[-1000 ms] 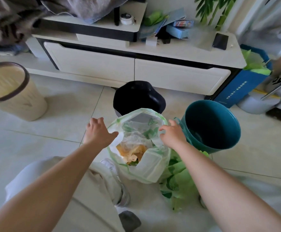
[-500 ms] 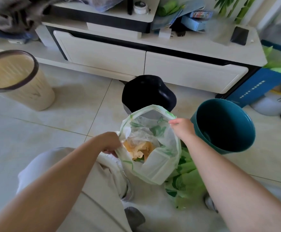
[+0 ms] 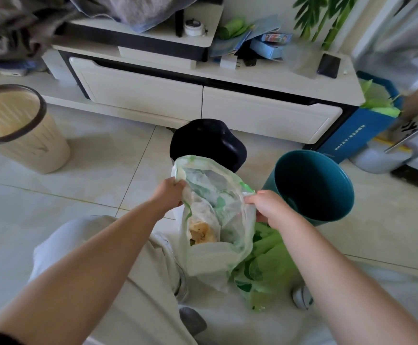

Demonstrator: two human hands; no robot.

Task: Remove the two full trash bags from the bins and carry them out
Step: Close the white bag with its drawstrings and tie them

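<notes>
On my feed the left hand [image 3: 170, 195] has its fingers curled tight round the near-left rim of the white bag [image 3: 215, 265]; the right hand [image 3: 265, 207] pinches the opposite rim between thumb and fingers; both are clamped on the plastic, and the mouth gapes between them. The bag hangs down below the two hands, over the floor; I can see yellowish scraps inside, though I can't make out what they are. The green bag [image 3: 270, 267] lies crumpled on the tiles beneath the right wrist, touching the white bag. The teal bin [image 3: 312, 185] stands just to the outside of the right hand, its mouth toward me; the black bin [image 3: 208, 143] sits just beyond the left hand, behind the bag's far rim; a beige bin [image 3: 16, 128] is well off to the left hand's outer side.
</notes>
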